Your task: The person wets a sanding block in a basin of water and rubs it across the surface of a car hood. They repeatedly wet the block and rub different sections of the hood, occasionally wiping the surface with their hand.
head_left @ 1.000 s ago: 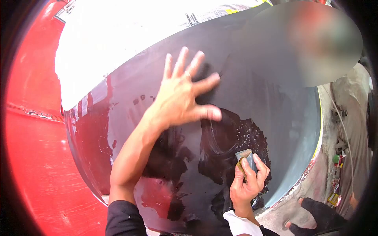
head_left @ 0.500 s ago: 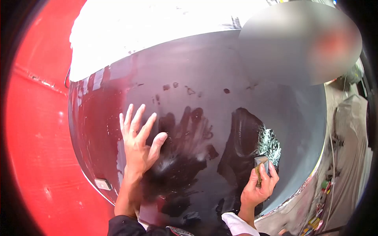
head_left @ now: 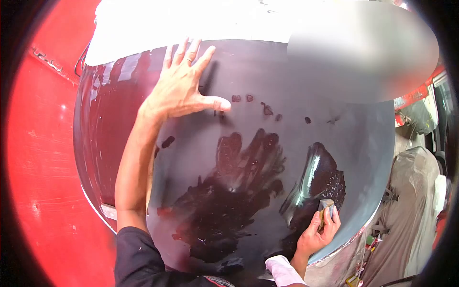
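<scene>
A large curved dark-grey car body panel (head_left: 267, 76) fills the view, with wet black smears and a hand-shaped wet print in its middle. My left hand (head_left: 184, 86) lies flat and spread on the panel's upper left, fingers apart, holding nothing. My right hand (head_left: 318, 232) is at the panel's lower right edge, closed on a small sanding block (head_left: 326, 208) that presses against a glossy wet patch (head_left: 315, 182).
Red bodywork (head_left: 43, 167) runs down the left side. A bright white masked area (head_left: 191, 24) lies above the panel. At the right stand a covered seat or sheeted object (head_left: 411, 210) and workshop clutter near the floor.
My left hand has slid up from the panel's lower left to its upper left, leaving a wet handprint. My right hand with the block has stayed at the lower right.
</scene>
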Action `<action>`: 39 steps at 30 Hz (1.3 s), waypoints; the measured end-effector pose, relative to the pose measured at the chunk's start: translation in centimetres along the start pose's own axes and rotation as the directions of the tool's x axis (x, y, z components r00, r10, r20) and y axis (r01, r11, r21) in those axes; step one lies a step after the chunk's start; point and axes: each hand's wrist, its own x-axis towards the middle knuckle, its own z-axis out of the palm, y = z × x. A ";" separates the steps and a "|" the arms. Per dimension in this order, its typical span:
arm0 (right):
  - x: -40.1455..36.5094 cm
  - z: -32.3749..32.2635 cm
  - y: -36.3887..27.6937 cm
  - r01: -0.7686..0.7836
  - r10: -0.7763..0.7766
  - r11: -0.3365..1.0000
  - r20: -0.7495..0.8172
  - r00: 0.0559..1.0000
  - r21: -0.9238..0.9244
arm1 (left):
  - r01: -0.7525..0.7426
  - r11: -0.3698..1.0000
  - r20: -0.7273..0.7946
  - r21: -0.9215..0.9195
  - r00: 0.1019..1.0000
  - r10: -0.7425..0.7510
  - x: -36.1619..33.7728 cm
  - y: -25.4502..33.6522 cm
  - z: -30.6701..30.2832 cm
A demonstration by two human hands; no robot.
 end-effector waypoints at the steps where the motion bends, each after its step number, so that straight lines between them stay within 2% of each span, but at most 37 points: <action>1: 0.0 -0.1 0.0 -0.006 0.006 1.000 0.001 1.000 -0.019 | 0.009 1.000 0.002 -0.003 1.000 -0.009 -0.3 -0.8 0.1; 3: -0.1 -0.3 0.2 -0.005 0.007 0.998 0.028 1.000 -0.055 | 0.020 0.999 0.088 0.030 0.996 -0.022 -0.9 -1.9 0.0; 5: 0.0 -0.2 -0.1 -0.036 0.036 0.999 0.025 0.999 -0.014 | 0.027 1.000 0.129 0.016 0.991 -0.029 -1.0 -2.1 0.7; 9: -0.2 0.0 0.2 -0.064 0.064 0.996 0.008 0.998 0.066 | 0.023 1.000 0.029 -0.017 0.999 -0.023 -0.2 -1.0 1.8; 11: 0.0 -0.1 0.2 -0.046 0.045 0.998 0.014 0.999 0.036 | -0.065 0.997 0.044 -0.028 0.997 0.066 -0.3 0.6 1.6; 12: 0.0 -0.1 0.2 -0.036 0.036 0.999 0.025 0.999 0.012 | -0.063 0.997 -0.006 -0.032 0.998 0.063 -0.9 1.2 1.1; 15: -0.1 0.1 0.1 -0.073 0.073 0.997 0.001 0.997 0.022 | -0.255 0.937 0.046 -0.240 0.961 0.274 -4.5 4.8 -0.2; 18: 0.1 0.1 0.3 -0.011 0.011 0.999 -0.001 1.000 -0.049 | -0.308 0.870 0.103 -0.386 0.922 0.372 -7.8 7.2 -2.0; 19: 0.2 0.1 0.1 -0.008 0.008 0.998 -0.013 1.000 -0.063 | -0.273 0.863 0.078 -0.425 0.939 0.336 -8.8 7.5 -2.1; 21: 0.3 0.1 -0.1 -0.002 0.001 0.999 -0.008 1.000 -0.046 | -0.115 0.913 0.075 -0.390 0.985 0.156 -9.9 6.9 -1.5; 22: 0.2 0.1 0.5 -0.002 0.001 0.999 -0.023 1.000 -0.034 | 0.014 0.914 0.018 -0.405 1.000 -0.007 -10.3 6.9 -0.9; 23: 0.2 0.2 0.4 0.008 -0.011 0.999 -0.043 0.999 -0.051 | 0.136 0.856 -0.052 -0.498 0.981 -0.186 -10.0 7.3 -0.1; 25: 0.6 0.6 -0.3 0.040 -0.039 0.999 -0.091 0.995 0.012 | 0.184 0.909 -0.120 -0.375 0.962 -0.245 -9.0 7.6 0.8; 26: 1.2 0.9 -0.9 0.088 -0.088 0.996 -0.073 0.993 -0.001 | 0.177 0.902 -0.130 -0.394 0.961 -0.245 -8.3 7.6 0.6; 27: 2.7 1.8 -2.8 0.180 -0.178 0.983 -0.045 0.983 0.047 | 0.151 0.933 -0.160 -0.328 0.964 -0.213 -7.8 7.7 0.3; 28: 4.6 2.5 -4.7 0.332 -0.330 0.941 0.049 0.943 -0.060 | 0.128 0.958 -0.186 -0.256 0.966 -0.179 -7.4 7.5 0.3; 31: 9.5 8.2 -10.2 0.466 -0.465 0.884 0.146 0.873 0.030 | 0.184 0.947 -0.160 -0.264 0.960 -0.231 -6.6 7.0 1.7; 33: 10.5 11.2 -10.7 0.511 -0.519 0.854 0.092 0.850 0.100 | 0.125 0.940 -0.174 -0.316 0.967 -0.187 -6.6 6.5 1.2; 35: 9.2 11.0 -11.6 0.513 -0.512 0.858 0.096 0.853 0.015 | 0.115 0.940 -0.163 -0.321 0.971 -0.174 -5.7 5.1 0.5; 38: 6.6 9.1 -11.2 0.474 -0.471 0.880 0.120 0.874 0.007 | -0.112 0.977 -0.246 -0.182 0.967 0.065 -1.2 2.4 0.3; 39: 6.0 8.4 -10.9 0.459 -0.456 0.889 0.118 0.882 0.004 | -0.134 0.981 -0.215 -0.138 0.971 0.102 0.8 1.8 1.3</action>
